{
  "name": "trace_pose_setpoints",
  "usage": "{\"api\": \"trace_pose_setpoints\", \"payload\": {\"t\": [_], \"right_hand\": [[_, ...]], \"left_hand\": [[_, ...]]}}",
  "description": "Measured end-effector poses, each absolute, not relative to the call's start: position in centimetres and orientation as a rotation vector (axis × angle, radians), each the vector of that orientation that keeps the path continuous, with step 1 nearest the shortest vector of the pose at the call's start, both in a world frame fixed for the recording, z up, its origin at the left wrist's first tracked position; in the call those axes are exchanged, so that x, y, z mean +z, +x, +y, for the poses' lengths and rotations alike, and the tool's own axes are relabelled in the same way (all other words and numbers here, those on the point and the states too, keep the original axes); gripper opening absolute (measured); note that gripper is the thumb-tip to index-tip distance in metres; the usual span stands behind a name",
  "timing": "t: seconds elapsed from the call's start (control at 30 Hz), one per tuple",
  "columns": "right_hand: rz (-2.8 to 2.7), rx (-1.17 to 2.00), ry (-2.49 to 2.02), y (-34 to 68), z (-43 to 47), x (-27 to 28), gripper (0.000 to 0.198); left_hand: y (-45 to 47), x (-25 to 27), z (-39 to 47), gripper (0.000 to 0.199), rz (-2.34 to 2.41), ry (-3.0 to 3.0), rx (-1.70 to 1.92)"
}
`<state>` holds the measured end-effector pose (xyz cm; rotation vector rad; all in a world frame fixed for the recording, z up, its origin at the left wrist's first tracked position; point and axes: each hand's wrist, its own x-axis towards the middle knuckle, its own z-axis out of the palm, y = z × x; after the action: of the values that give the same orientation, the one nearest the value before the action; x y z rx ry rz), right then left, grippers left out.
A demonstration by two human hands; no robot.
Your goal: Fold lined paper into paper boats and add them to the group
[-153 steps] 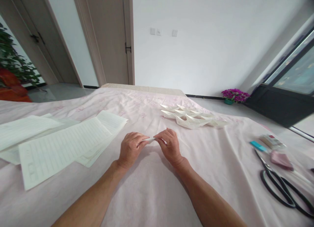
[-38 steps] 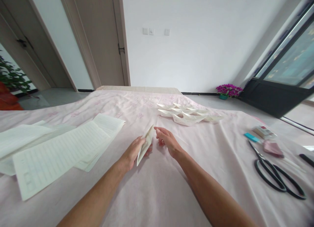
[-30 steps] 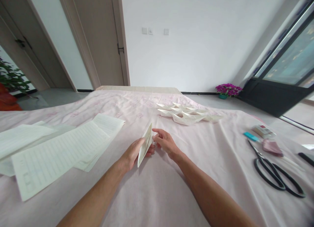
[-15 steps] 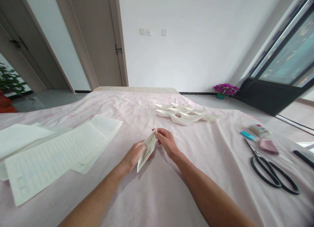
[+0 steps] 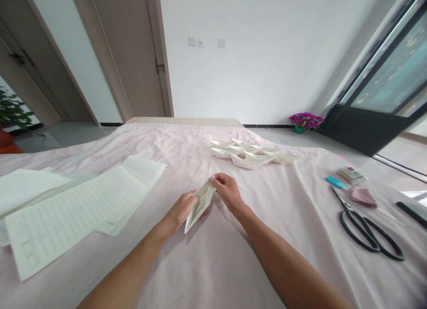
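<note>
A narrow folded paper boat point(image 5: 200, 206), pale cream and pointed at its near end, is held tilted above the pink cloth. My left hand point(image 5: 184, 207) grips its left side, thumb on top and fingers partly hidden beneath. At the far tip, my right hand point(image 5: 228, 190) pinches the paper between thumb and forefinger. Beyond my hands, several finished-looking paper boats point(image 5: 251, 159) sit grouped on the cloth. To the left lie overlapping lined paper sheets point(image 5: 80, 206).
Black-handled scissors point(image 5: 362, 229) lie at the right, close to a blue eraser-like block point(image 5: 335, 182), a small box point(image 5: 352, 174) and a folded pink cloth point(image 5: 363, 196). A dark object point(image 5: 412, 213) rests at the right edge. The pink sheet point(image 5: 207, 278) has soft wrinkles.
Both hands keep their hold on the paper boat. My right hand's fingers have shifted slightly at the far tip, and the view has moved a little.
</note>
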<state>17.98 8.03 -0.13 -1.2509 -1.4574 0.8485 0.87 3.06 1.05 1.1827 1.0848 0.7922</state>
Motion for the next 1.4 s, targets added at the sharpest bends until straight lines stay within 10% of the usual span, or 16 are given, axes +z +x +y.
{"api": "trace_pose_setpoints", "payload": {"t": [0.9,1.4], "right_hand": [[-1.484,0.469,-1.589,19.0,7.5,-0.3,0.028],[-1.718,0.276,-1.605,18.6,6.3,0.8,0.013]], "left_hand": [[-3.4,1.3,5.7,0.061,0.788,0.681,1.129],[-1.8,0.2,5.2,0.041,1.006,0.924,1.188]]}}
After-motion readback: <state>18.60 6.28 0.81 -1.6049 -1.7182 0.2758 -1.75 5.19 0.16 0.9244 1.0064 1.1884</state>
